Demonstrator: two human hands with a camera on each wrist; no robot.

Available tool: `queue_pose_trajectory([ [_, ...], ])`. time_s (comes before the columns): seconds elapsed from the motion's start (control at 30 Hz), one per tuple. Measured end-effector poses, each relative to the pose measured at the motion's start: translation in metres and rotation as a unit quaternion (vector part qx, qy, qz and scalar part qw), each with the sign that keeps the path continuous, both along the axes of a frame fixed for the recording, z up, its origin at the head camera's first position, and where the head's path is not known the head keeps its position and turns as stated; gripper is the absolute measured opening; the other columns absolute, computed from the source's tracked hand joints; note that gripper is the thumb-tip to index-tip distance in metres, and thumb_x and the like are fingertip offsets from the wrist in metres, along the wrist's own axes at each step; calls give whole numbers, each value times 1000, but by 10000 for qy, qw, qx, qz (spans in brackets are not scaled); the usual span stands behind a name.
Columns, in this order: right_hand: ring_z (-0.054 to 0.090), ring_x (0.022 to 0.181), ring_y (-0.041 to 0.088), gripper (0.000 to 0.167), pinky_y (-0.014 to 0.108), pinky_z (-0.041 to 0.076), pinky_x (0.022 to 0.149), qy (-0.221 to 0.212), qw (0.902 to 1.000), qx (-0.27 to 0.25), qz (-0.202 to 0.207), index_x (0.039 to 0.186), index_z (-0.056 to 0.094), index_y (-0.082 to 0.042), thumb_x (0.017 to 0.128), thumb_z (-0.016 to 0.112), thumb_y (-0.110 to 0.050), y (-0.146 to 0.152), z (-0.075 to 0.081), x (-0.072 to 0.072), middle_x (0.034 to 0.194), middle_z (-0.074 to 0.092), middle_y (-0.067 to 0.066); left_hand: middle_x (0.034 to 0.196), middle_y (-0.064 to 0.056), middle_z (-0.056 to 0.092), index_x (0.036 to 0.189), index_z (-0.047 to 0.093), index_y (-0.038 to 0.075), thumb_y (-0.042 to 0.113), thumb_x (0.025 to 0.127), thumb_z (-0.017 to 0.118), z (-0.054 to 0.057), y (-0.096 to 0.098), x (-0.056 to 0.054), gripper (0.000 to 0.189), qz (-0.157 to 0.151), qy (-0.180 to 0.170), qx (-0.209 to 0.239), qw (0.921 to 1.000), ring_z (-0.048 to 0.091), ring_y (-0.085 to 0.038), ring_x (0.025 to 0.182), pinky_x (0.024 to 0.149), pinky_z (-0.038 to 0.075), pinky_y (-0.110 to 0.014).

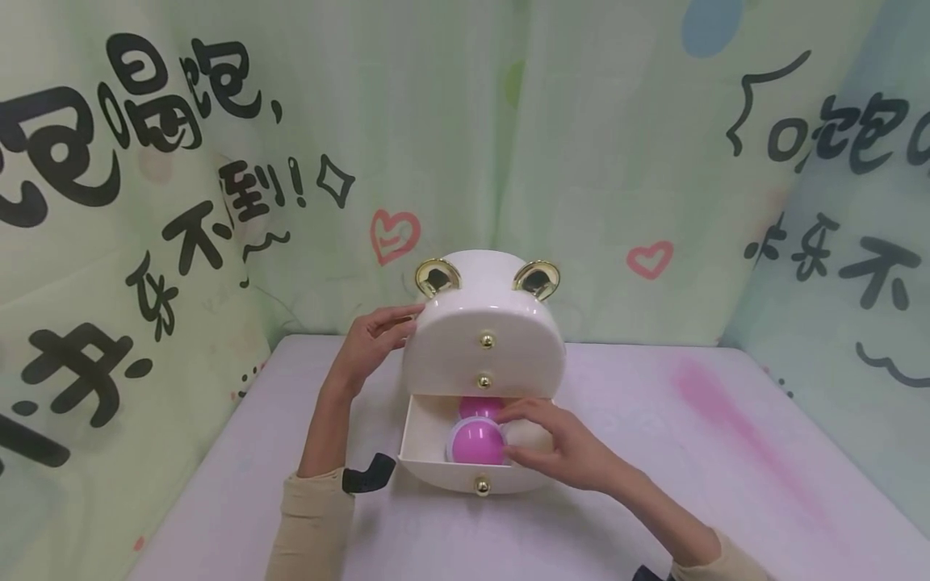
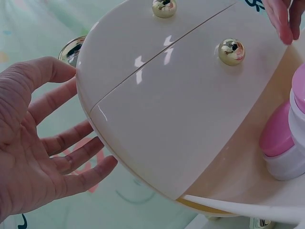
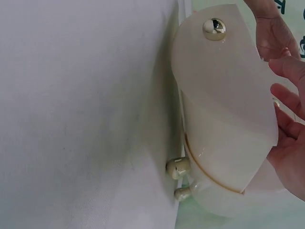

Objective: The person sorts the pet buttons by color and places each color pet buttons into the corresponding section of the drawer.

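A glossy white rounded storage box (image 1: 450, 355) with gold-rimmed ears stands on the table, its bottom drawer (image 1: 425, 436) pulled out. Inside the drawer sit two white jars with domed pink lids, a front jar (image 1: 477, 444) and a back jar (image 1: 478, 407) partly hidden behind it. My left hand (image 1: 372, 345) touches the box's left side, fingers spread and fairly straight in the left wrist view. Over the drawer's right side is my right hand (image 1: 570, 448), thumb and fingers apart beside the jars. The left wrist view shows its fingertips (image 2: 285, 36) separate from the jars.
The box's front carries a gold knob (image 1: 488, 341) on each tier, and short gold feet (image 3: 178, 168) show underneath. A pale cloth covers the table (image 1: 654, 420), with a pink smear on the right. Printed curtains (image 1: 581, 161) hang behind and at both sides.
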State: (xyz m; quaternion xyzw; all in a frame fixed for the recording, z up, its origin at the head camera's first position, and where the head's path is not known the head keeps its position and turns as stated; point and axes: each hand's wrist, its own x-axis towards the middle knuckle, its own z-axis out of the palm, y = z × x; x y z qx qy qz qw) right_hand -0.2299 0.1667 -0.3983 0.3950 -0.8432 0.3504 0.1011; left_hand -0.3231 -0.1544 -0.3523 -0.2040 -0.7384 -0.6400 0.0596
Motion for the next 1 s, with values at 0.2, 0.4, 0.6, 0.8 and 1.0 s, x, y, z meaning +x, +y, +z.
queue_pose_trajectory([
  [0.2, 61, 117, 16, 37, 33, 50, 101, 288, 9990, -330, 79, 124, 68, -21, 90, 80, -16, -5, 11, 18, 121, 69, -3, 141, -11, 62, 137, 66, 8, 19, 100, 66, 0, 0, 1, 38, 85, -4, 5, 10000, 59, -27, 126, 102, 52, -48],
  [0.4, 64, 107, 13, 37, 34, 55, 90, 393, 9975, -395, 435, 124, 68, -18, 89, 80, -10, -9, 17, 35, 115, 71, -3, 140, -12, 62, 136, 66, 7, 18, 100, 66, 0, 0, 1, 38, 140, 4, 9, 9999, 60, -26, 125, 102, 53, -47],
  [0.6, 64, 104, 13, 39, 31, 55, 88, 451, 9950, -355, 816, 124, 67, -16, 88, 79, -6, -11, 17, 46, 113, 72, -1, 140, -12, 62, 137, 66, 6, 17, 100, 66, 0, -1, 3, 38, 94, 10, 18, 10000, 62, -22, 122, 102, 53, -46],
  [0.8, 65, 102, 14, 39, 32, 56, 86, 462, 9922, -347, 1107, 125, 64, -12, 89, 78, -7, -13, 11, 52, 113, 70, -2, 141, -12, 62, 137, 65, 5, 16, 100, 65, 0, 0, 3, 38, 55, 18, 25, 10000, 62, -23, 123, 102, 53, -45],
  [1.0, 65, 103, 14, 36, 31, 57, 85, 411, 9903, -312, 1289, 123, 64, -11, 91, 78, -9, -14, 2, 54, 113, 70, 1, 141, -12, 62, 137, 65, 6, 18, 100, 66, 1, 1, 2, 38, 64, 9, -7, 10000, 61, -25, 125, 102, 53, -46],
])
